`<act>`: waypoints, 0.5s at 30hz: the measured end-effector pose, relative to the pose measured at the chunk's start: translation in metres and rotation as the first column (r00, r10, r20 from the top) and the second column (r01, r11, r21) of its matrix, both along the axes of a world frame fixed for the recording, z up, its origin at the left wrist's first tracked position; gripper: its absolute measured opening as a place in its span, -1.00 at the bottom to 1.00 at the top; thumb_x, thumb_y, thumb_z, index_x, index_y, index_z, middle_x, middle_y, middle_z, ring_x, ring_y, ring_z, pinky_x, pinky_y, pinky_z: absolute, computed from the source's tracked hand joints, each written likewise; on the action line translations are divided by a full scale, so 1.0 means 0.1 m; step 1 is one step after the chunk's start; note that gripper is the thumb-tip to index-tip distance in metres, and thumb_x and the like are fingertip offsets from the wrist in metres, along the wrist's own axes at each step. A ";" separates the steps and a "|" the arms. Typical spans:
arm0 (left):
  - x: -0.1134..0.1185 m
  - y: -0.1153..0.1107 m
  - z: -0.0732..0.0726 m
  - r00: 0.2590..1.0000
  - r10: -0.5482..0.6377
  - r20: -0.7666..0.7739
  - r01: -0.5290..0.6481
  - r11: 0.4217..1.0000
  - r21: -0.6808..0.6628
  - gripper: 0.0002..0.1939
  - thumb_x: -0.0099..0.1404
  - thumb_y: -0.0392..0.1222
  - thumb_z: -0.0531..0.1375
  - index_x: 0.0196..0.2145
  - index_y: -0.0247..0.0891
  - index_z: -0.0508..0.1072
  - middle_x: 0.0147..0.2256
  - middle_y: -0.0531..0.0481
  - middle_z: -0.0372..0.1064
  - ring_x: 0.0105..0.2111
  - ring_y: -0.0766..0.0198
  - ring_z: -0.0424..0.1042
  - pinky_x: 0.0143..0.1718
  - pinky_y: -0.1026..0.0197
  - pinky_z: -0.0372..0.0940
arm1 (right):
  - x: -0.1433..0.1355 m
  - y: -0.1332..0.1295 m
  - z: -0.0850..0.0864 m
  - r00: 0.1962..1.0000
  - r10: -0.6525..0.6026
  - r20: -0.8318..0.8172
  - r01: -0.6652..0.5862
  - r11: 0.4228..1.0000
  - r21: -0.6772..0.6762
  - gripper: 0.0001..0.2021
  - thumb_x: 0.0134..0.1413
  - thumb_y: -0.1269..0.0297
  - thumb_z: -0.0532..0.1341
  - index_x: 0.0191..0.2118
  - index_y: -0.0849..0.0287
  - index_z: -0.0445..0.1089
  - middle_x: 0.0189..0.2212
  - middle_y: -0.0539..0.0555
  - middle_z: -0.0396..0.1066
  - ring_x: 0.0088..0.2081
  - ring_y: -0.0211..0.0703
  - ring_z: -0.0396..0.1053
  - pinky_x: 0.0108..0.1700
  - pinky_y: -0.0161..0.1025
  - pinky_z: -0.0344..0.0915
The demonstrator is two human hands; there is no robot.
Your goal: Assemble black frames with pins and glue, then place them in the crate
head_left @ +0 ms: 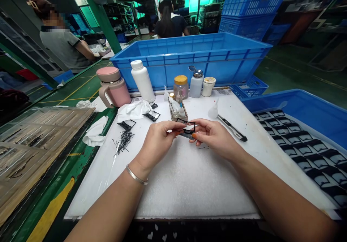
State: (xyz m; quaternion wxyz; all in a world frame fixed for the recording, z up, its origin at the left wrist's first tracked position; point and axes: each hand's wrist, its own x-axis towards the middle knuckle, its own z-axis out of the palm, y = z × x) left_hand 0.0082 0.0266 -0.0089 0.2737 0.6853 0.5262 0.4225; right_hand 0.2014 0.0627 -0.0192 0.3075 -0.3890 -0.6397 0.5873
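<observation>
Above the middle of the white foam mat (195, 184), a small black plastic frame (186, 130) with a rectangular window is held between both hands. My left hand (164, 137) pinches its left side with thumb and fingers. On the opposite side, my right hand (210, 133) is closed on the frame's right edge. One thin black strip (203, 148) lies on the mat just below the fingers. Left of my left hand are a pile of thin black strips (124, 141) and similar black frames (127, 124) lying flat.
Behind the hands stand a small box of bottles (177, 108), a pink mug (115, 90), a white bottle (142, 81) and a pump bottle (196, 85). A utility knife (232, 128) lies right. Blue crates (189, 63) border the back; a right-hand bin (306, 104) holds rows of frames.
</observation>
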 end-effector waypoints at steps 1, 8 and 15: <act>0.00 0.00 0.00 1.000 0.006 0.008 -0.006 1.000 -0.023 -0.73 0.20 -0.43 0.22 -0.19 -0.17 0.57 -0.25 0.06 0.55 -0.26 0.28 0.51 -0.19 0.28 0.36 | 0.00 0.00 0.00 1.000 0.001 0.000 -0.001 1.000 0.003 -0.62 0.06 0.41 0.18 0.04 0.17 0.35 -0.32 0.07 0.49 -0.28 -0.13 0.53 -0.39 -0.36 0.37; -0.01 -0.01 0.05 0.999 0.049 -0.018 -0.050 0.997 -0.056 -0.89 0.23 -0.32 0.21 -0.32 -0.24 0.55 -0.33 0.02 0.53 -0.34 0.27 0.48 -0.30 0.28 0.35 | 0.00 0.00 0.01 1.000 -0.003 0.001 0.003 1.000 0.004 -0.61 0.06 0.39 0.20 0.05 0.15 0.36 -0.32 0.07 0.50 -0.28 -0.13 0.53 -0.38 -0.35 0.38; -0.05 -0.01 0.02 0.999 0.043 0.031 -0.040 0.994 -0.097 -0.85 0.25 -0.30 0.16 -0.29 -0.23 0.55 -0.40 0.03 0.51 -0.43 0.30 0.47 -0.42 0.31 0.36 | 0.01 0.00 0.03 1.000 -0.022 0.009 0.022 1.000 0.005 -0.61 0.05 0.42 0.20 0.05 0.17 0.36 -0.32 0.07 0.49 -0.28 -0.12 0.54 -0.37 -0.35 0.39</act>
